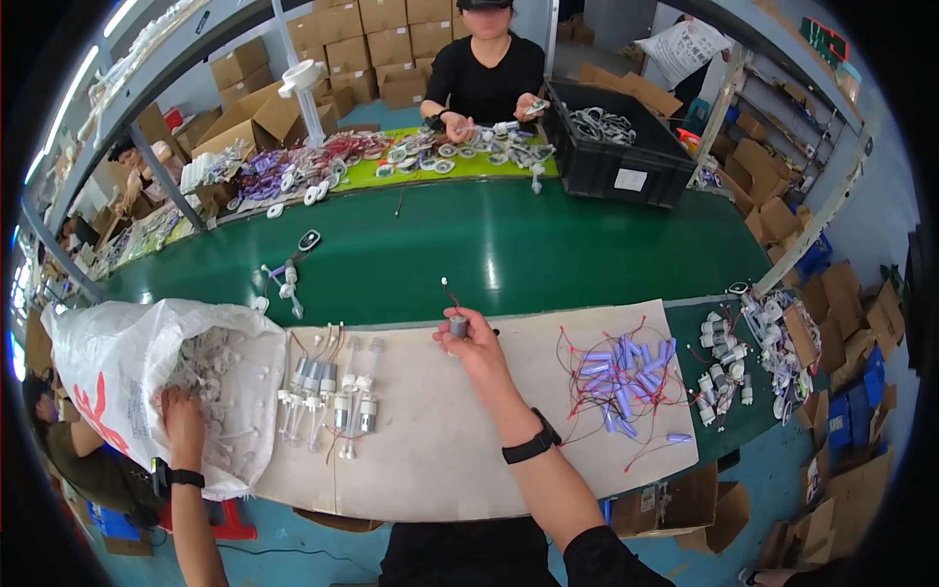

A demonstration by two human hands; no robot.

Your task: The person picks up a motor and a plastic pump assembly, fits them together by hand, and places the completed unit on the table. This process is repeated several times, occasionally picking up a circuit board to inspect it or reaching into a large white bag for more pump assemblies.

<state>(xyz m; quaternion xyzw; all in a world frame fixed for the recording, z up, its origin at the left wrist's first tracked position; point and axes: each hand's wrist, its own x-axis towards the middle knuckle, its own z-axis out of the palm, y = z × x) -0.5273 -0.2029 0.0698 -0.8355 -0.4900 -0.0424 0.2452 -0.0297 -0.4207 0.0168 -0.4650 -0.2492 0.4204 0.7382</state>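
Note:
Over the beige sheet (421, 484), my right hand (479, 360) is closed around a small grey cylindrical motor (457, 326). Thin dark red wires rise from the motor to a white connector (444, 281). My left hand (182, 419) reaches into the mouth of a white woven sack (127, 391). Many small white plastic parts (230, 391) lie inside it, and my left fingertips are hidden among them. Between the sack and my right hand lie rows of motors with clear tubes and white ends (328, 391).
Purple cylindrical cells with red wires (626, 386) are heaped on the sheet's right. Beyond them sit more motors (724, 357). A green belt (411, 259) runs behind the sheet, holding one loose assembly (287, 279). Across it, a person (489, 78) handles parts beside a black crate (626, 161).

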